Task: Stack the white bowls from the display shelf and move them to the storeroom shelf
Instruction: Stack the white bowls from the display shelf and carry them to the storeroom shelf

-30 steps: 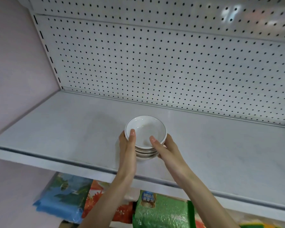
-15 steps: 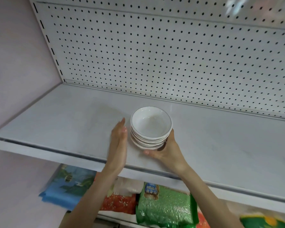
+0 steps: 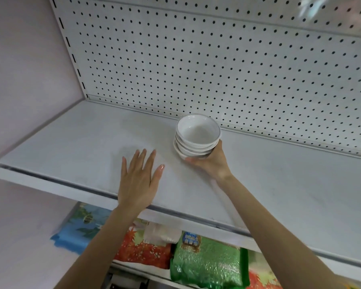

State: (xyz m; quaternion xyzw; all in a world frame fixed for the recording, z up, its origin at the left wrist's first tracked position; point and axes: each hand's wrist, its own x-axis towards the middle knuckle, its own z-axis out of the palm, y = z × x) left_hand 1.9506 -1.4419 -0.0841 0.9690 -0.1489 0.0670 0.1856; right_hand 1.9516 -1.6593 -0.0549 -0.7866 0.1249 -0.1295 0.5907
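Note:
A stack of several white bowls (image 3: pixel 197 135) with thin dark rims stands on the white shelf (image 3: pixel 88 147), close to the pegboard back. My right hand (image 3: pixel 209 161) cups the stack's near side at its base, fingers curled round the lowest bowls. My left hand (image 3: pixel 139 178) hovers flat over the shelf to the left of the stack, fingers spread and straight, touching no bowl.
A white pegboard back panel (image 3: pixel 196 59) rises behind the shelf and a pale wall (image 3: pixel 25 80) closes the left side. On the shelf below lie a green bag (image 3: pixel 208 263), a red-orange bag (image 3: pixel 142 247) and a blue package (image 3: pixel 81 228).
The stack has slid away from the front edge toward the pegboard. My left hand has let go of it and drawn back to the left; my right hand stays on it.

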